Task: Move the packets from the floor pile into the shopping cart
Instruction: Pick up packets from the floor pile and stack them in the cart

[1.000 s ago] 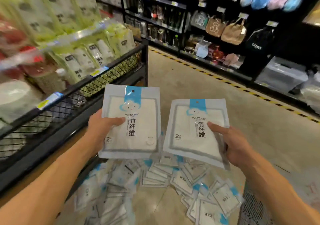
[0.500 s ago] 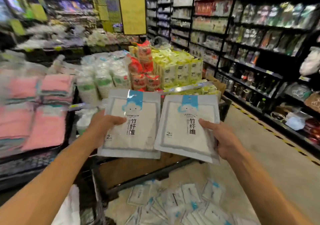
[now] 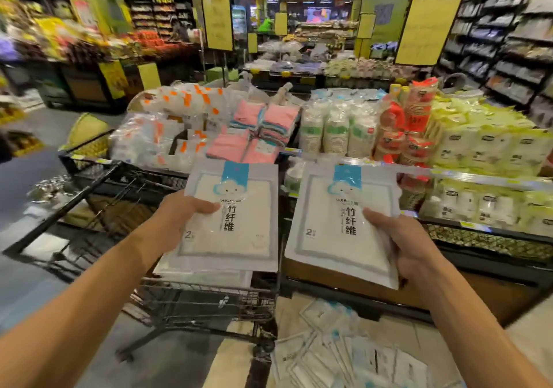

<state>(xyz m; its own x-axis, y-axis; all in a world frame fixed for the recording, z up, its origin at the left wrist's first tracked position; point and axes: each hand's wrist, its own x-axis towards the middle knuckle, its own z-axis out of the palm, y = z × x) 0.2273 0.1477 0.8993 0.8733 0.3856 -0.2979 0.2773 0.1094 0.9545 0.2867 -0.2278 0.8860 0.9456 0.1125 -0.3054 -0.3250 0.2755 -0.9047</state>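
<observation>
My left hand (image 3: 182, 217) grips a white packet (image 3: 239, 238) with a blue top tab, held above the black wire shopping cart (image 3: 206, 301). More white packets (image 3: 206, 275) lie in the cart's basket under it. My right hand (image 3: 401, 244) grips a second, matching packet (image 3: 332, 238), held to the right of the cart, in front of the display stand. The floor pile of packets (image 3: 344, 354) spreads out at the lower right, beside the cart's front wheel.
A low display stand (image 3: 493, 265) runs along the right, loaded with paper cups (image 3: 338, 130), pink cloths (image 3: 254, 136) and yellow-green packs (image 3: 484, 145). Dark shelving (image 3: 514, 43) lines the far right. Grey aisle floor (image 3: 27, 286) lies left of the cart.
The view has swung left and up from the floor pile to the cart. Both hands have carried their packets along; the left one is now over the cart's basket.
</observation>
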